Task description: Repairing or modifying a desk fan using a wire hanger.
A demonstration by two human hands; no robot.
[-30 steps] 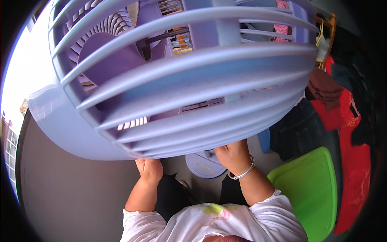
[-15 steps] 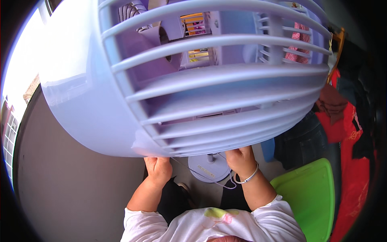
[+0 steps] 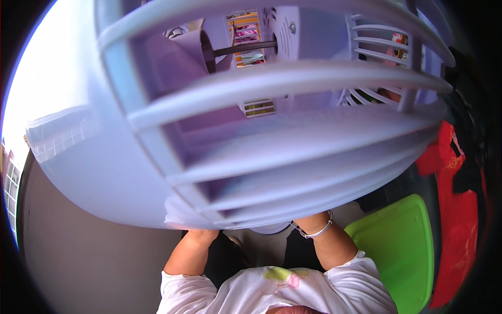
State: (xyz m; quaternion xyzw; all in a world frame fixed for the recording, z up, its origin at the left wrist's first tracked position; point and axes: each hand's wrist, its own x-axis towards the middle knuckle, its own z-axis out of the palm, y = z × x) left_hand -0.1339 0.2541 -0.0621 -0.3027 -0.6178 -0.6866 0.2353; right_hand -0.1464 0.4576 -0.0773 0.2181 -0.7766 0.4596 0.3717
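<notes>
The pale-lavender slatted plastic housing (image 3: 314,149), the reference part for all positions below, is raised in front of the person's chest, close to the camera. Its left portion is a smooth curved shell; its centre and right carry bowed horizontal slats. Inside the housing, a thin dark shaft (image 3: 246,48) spans from a purple cylindrical sleeve (image 3: 180,55) to an upright inner wall (image 3: 314,42). A screw head (image 3: 292,27) sits in that wall.

Left hand (image 3: 203,234): at the lower edge of the housing, left of centre. Right hand (image 3: 310,222): at the same lower edge, right of centre, with a silver-coloured bangle (image 3: 319,232) on the wrist. The housing hides the fingers of both hands; whether they are spread, closed or pinching the edge cannot be told.

Below the housing, between the two forearms, part of a round lavender disc (image 3: 269,229) shows near the grey floor (image 3: 104,261). To the lower right of the housing stands a green plastic panel (image 3: 395,251) with a raised rim. Beyond it, farther right of the housing, hangs or lies red patterned cloth (image 3: 457,225); which of the two cannot be told.
</notes>
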